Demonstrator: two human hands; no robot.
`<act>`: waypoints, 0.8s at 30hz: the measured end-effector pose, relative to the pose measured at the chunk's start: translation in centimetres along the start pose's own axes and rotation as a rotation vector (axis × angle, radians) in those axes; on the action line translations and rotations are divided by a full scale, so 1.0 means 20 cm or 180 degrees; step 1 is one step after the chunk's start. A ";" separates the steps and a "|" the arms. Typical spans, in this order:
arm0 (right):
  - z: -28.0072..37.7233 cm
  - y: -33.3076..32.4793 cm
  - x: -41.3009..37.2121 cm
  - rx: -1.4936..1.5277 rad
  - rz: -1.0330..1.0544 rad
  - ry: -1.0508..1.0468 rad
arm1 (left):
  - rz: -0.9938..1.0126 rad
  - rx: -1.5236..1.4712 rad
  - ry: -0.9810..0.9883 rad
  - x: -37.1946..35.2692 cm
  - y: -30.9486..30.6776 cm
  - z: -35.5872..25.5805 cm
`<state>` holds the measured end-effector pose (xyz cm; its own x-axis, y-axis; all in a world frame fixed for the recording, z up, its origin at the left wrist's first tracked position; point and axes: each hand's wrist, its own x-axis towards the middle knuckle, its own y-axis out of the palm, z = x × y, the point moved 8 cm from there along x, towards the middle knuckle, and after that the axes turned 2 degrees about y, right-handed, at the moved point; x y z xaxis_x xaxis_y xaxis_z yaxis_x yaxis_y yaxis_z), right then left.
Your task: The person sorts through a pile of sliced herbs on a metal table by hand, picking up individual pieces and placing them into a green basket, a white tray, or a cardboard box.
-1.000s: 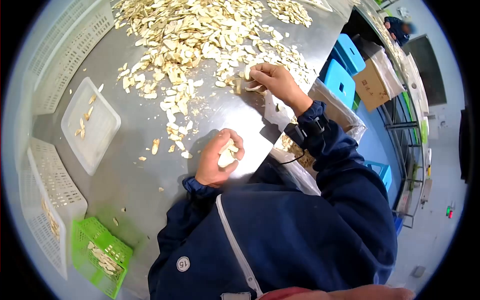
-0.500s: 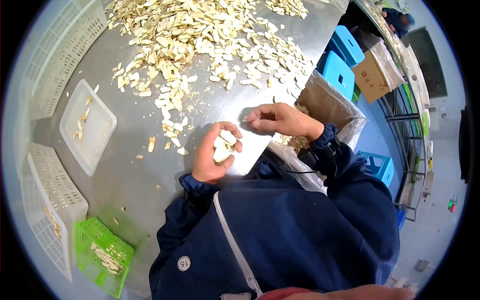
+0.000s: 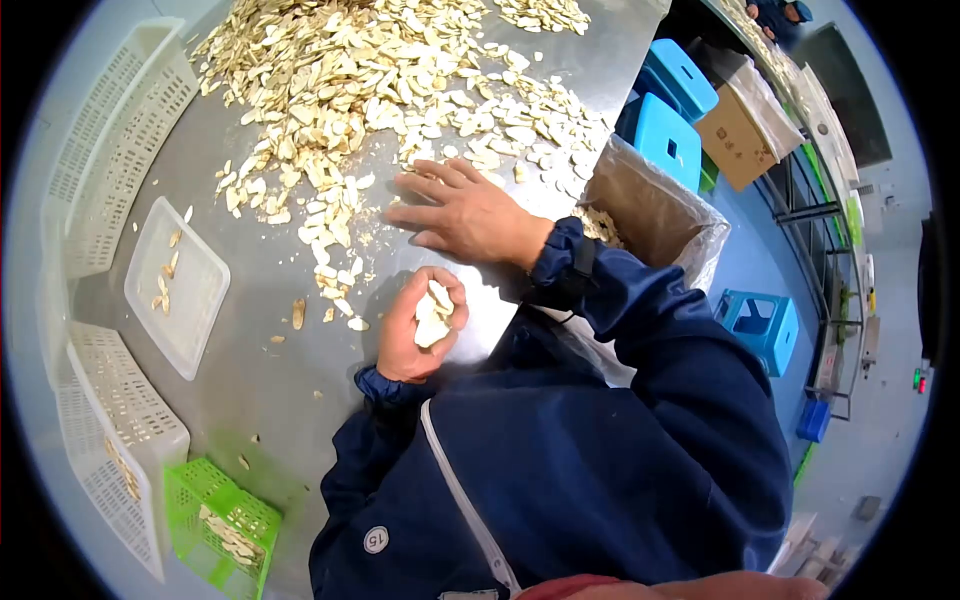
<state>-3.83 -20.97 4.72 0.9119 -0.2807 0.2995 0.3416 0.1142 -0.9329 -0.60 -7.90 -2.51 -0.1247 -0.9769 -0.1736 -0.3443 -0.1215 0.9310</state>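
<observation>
Several pale dried slices (image 3: 433, 316) lie cupped in my left hand (image 3: 408, 335), its fingers curled round them near the front edge of the metal table. My right hand (image 3: 468, 217) reaches over the tabletop with its fingers spread and nothing in it. Its fingertips are just short of the large heap of slices (image 3: 340, 85), which spreads over the far part of the table. A looser trail of slices (image 3: 325, 230) runs from the heap toward my left hand.
A shallow plastic tray (image 3: 205, 330) with a few slices sits left. White perforated baskets (image 3: 135, 150) and a green basket (image 3: 190, 480) line that side. A lined box (image 3: 690, 215) stands at the table's right edge, near blue stools (image 3: 668, 140). Another person (image 3: 780, 18) is far right.
My right hand has moved left and away from me over the table, and its fingers have gone from pinched to spread. My left hand still holds the slices, slightly lower.
</observation>
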 end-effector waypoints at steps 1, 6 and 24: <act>0.00 0.03 0.01 -0.0064 0.0079 0.0003 | 0.0060 0.0029 -0.0010 0.00 0.00 0.00; -0.14 -0.11 -0.11 -0.0254 0.0210 0.0305 | -0.0005 0.0405 0.0068 0.00 -0.01 -0.02; -0.74 -0.23 -0.28 -0.0771 -0.0779 0.1458 | -0.0106 0.0259 -0.0004 0.00 -0.01 -0.01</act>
<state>-13.97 -33.97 4.44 0.6026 -0.6620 0.4457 0.4192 -0.2126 -0.8826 -0.34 -7.86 -2.53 -0.1131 -0.9723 -0.2045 -0.4228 -0.1391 0.8955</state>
